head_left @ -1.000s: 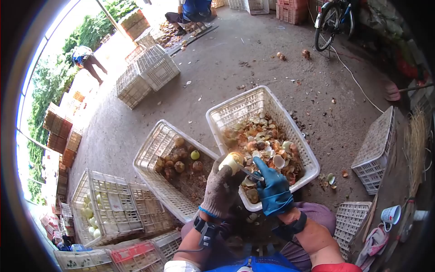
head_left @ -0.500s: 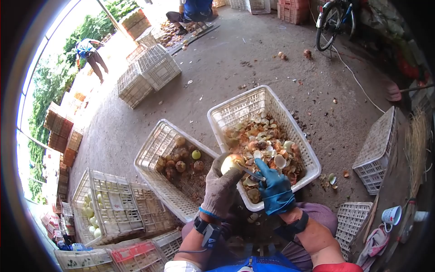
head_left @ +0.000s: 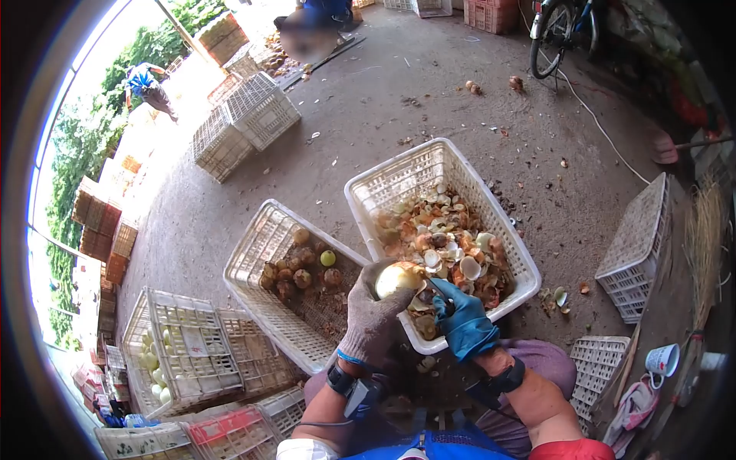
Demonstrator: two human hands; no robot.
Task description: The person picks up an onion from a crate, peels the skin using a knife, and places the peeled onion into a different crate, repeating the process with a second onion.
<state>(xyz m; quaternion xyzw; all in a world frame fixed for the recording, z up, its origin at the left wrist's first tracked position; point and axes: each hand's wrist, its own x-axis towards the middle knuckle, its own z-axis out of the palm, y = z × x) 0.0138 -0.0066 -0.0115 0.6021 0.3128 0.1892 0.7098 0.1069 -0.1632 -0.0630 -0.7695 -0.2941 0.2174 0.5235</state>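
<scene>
My left hand (head_left: 369, 316), in a grey knit glove, is closed round a partly peeled onion (head_left: 394, 282) with brown skin at its right end. My right hand (head_left: 464, 326), in a blue rubber glove, is closed on a small knife, now mostly hidden by the fingers. Its fingertips are close to the onion's right end. Beneath both hands, a white plastic crate (head_left: 527, 277) holds a heap of onion peelings (head_left: 452, 238). To its left, a second white crate (head_left: 244, 257) contains several brown unpeeled onions (head_left: 302, 277) and one green onion (head_left: 328, 257).
At lower left stands a lidded crate (head_left: 195, 337) of pale peeled onions (head_left: 155, 368). Stacked crates (head_left: 253, 115) sit farther back, near two people. On the right are another crate (head_left: 635, 245), a broom (head_left: 699, 268), a cup (head_left: 662, 360) and a bicycle (head_left: 553, 42).
The onion has turned in my left hand, showing more pale flesh. My right hand has tilted, and the knife blade has gone mostly out of sight. In the background, a person has bent over.
</scene>
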